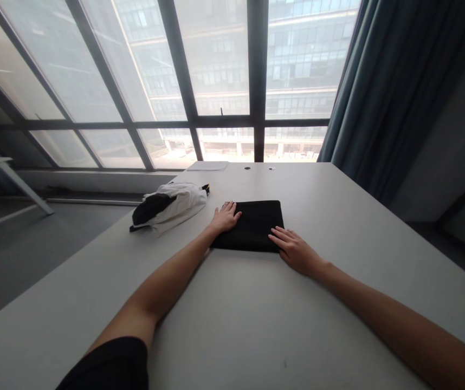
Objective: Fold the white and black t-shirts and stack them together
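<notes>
Black, flat, rectangular piece, apparently fabric (254,227): one, lying on the white, smooth tabletop (224,319) between both hands. Left hand (225,218): palm down on its left side, grip spread, nothing pinched. Right hand (295,252): fingers on its right edge, grip likewise uncurled, clamping nothing. White-and-black, crumpled cloth bundle (183,203): left, near the left hand. Risks, as judged: uneven pressing could skew or wrinkle the piece; sliding it left could bump the bundle.
</notes>
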### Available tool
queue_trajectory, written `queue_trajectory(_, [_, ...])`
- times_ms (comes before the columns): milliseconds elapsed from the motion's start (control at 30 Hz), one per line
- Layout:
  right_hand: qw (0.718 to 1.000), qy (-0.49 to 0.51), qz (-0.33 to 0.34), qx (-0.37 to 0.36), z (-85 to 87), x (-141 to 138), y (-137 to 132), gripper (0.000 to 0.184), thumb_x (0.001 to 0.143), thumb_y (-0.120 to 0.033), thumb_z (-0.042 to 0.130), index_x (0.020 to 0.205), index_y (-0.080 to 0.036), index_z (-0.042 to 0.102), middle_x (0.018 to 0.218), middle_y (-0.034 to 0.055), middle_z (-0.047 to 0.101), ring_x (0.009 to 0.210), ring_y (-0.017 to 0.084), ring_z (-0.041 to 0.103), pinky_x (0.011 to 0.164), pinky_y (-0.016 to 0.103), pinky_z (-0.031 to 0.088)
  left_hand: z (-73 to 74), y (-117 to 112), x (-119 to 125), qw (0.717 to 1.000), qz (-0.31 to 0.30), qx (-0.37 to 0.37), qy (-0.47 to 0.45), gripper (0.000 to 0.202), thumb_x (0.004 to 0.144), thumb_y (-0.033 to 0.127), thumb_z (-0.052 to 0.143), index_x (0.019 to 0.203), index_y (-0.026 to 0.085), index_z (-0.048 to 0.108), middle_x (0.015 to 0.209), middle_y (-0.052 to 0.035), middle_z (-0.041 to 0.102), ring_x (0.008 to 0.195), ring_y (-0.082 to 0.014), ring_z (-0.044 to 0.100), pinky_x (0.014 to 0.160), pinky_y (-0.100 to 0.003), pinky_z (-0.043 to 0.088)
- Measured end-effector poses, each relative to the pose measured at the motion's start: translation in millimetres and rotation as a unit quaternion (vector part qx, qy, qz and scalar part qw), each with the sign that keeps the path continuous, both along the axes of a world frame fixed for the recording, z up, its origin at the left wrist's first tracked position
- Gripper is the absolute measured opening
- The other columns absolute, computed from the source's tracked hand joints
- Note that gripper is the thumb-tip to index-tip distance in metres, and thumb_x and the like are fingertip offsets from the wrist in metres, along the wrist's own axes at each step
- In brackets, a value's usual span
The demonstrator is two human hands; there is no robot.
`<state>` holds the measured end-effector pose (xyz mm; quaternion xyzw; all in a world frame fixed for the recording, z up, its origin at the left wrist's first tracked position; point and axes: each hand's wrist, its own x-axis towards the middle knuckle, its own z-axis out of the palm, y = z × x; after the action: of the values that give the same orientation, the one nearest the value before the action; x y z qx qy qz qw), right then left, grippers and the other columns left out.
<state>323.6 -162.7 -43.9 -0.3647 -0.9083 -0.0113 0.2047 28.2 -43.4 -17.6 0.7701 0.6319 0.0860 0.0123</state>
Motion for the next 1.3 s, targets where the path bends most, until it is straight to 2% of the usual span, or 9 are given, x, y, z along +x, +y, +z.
queue_trajectory(133, [0.999, -0.005, -0.013, -0.038, 6.4, -2, -3, 0.053, 0.095, -0.023, 0.048, 0.148, -0.018, 0.051, 0.152, 0.0119, 0.050, 0.145, 0.027, 0.040, 0.123, 0.058, 0.016, -9.3, 5, -8, 1.000, 0.003, -0.014, 0.002, 0.064, 0.105, 0.050, 0.028, 0.159, 0.018, 0.028, 0.168, -0.0102, 0.016, 0.155, -0.0283, 0.010, 0.121, -0.060, 0.013])
queue_trajectory(233, [0.996, 0.034, -0.067, -0.057, 20.1, -15, 9, 0.049, 0.102, -0.033, 0.036, 0.147, -0.017, 0.052, 0.153, 0.0114, 0.049, 0.146, 0.025, 0.038, 0.122, 0.055, 0.018, -10.9, 6, -7, 1.000, -0.003, -0.006, -0.006, 0.063, 0.104, 0.051, 0.029, 0.159, 0.019, 0.030, 0.167, -0.0110, 0.018, 0.155, -0.0290, 0.011, 0.121, -0.058, 0.011])
queue_trajectory(433, [0.977, 0.038, -0.187, -0.094, 44.6, -64, 87, 0.054, 0.103, -0.034, 0.034, 0.153, -0.015, 0.041, 0.164, 0.0136, 0.029, 0.153, 0.027, 0.020, 0.121, 0.053, 0.018, -12.0, 6, -8, 1.000, -0.010, -0.004, -0.024, 0.063, 0.104, 0.050, 0.032, 0.159, 0.018, 0.031, 0.167, -0.0127, 0.018, 0.155, -0.0305, 0.010, 0.121, -0.060, 0.010])
queue_trajectory(533, [0.961, 0.006, -0.238, -0.141, 37.1, -72, 124, 0.058, 0.103, -0.038, 0.033, 0.155, -0.013, 0.034, 0.166, 0.0161, 0.021, 0.154, 0.029, 0.015, 0.120, 0.059, 0.012, -11.9, 6, -8, 0.999, -0.008, -0.011, -0.029, 0.063, 0.104, 0.050, 0.033, 0.159, 0.019, 0.030, 0.167, -0.0121, 0.018, 0.155, -0.0308, 0.010, 0.121, -0.060, 0.010])
queue_trajectory(667, [0.941, -0.007, -0.269, -0.207, 16.4, -59, 145, 0.066, 0.104, -0.049, 0.029, 0.159, -0.013, 0.026, 0.167, 0.0165, 0.017, 0.155, 0.028, 0.010, 0.120, 0.061, 0.010, -11.5, 6, -7, 0.999, -0.008, -0.018, -0.036, 0.063, 0.104, 0.051, 0.032, 0.159, 0.021, 0.030, 0.168, -0.0110, 0.017, 0.155, -0.0307, 0.010, 0.121, -0.059, 0.011])
queue_trajectory(867, [0.948, 0.020, -0.267, -0.174, 26.3, -63, 133, 0.064, 0.104, -0.049, 0.029, 0.157, -0.011, 0.031, 0.167, 0.0173, 0.018, 0.155, 0.029, 0.010, 0.120, 0.063, 0.007, -9.7, 6, -4, 0.999, -0.006, -0.021, -0.029, 0.064, 0.104, 0.051, 0.032, 0.159, 0.019, 0.030, 0.168, -0.0112, 0.016, 0.155, -0.0290, 0.010, 0.121, -0.057, 0.013])
queue_trajectory(967, [0.973, 0.024, -0.198, -0.115, 34.1, -74, 107, 0.064, 0.104, -0.051, 0.029, 0.156, -0.013, 0.035, 0.167, 0.0153, 0.020, 0.155, 0.028, 0.011, 0.121, 0.059, 0.007, -8.9, 4, -4, 0.999, -0.007, -0.023, -0.025, 0.064, 0.104, 0.050, 0.031, 0.159, 0.019, 0.029, 0.168, -0.0115, 0.017, 0.155, -0.0294, 0.010, 0.121, -0.058, 0.013])
queue_trajectory(1100, [0.984, -0.015, -0.116, -0.135, 22.5, -73, 70, 0.066, 0.103, -0.055, 0.032, 0.157, -0.017, 0.035, 0.166, 0.0121, 0.023, 0.155, 0.026, 0.013, 0.123, 0.053, 0.009, -8.9, 3, -3, 0.999, -0.011, -0.018, -0.025, 0.063, 0.104, 0.048, 0.033, 0.159, 0.017, 0.029, 0.167, -0.0130, 0.017, 0.155, -0.0309, 0.011, 0.121, -0.057, 0.014])
queue_trajectory(1300, [0.982, -0.004, -0.119, -0.147, 13.3, -66, 60, 0.062, 0.104, -0.051, 0.033, 0.155, -0.017, 0.038, 0.166, 0.0116, 0.025, 0.154, 0.024, 0.016, 0.123, 0.050, 0.011, -4.4, 1, -2, 0.999, -0.007, -0.014, -0.032, 0.062, 0.104, 0.046, 0.036, 0.158, 0.018, 0.031, 0.166, -0.0147, 0.021, 0.155, -0.0317, 0.013, 0.121, -0.059, 0.012])
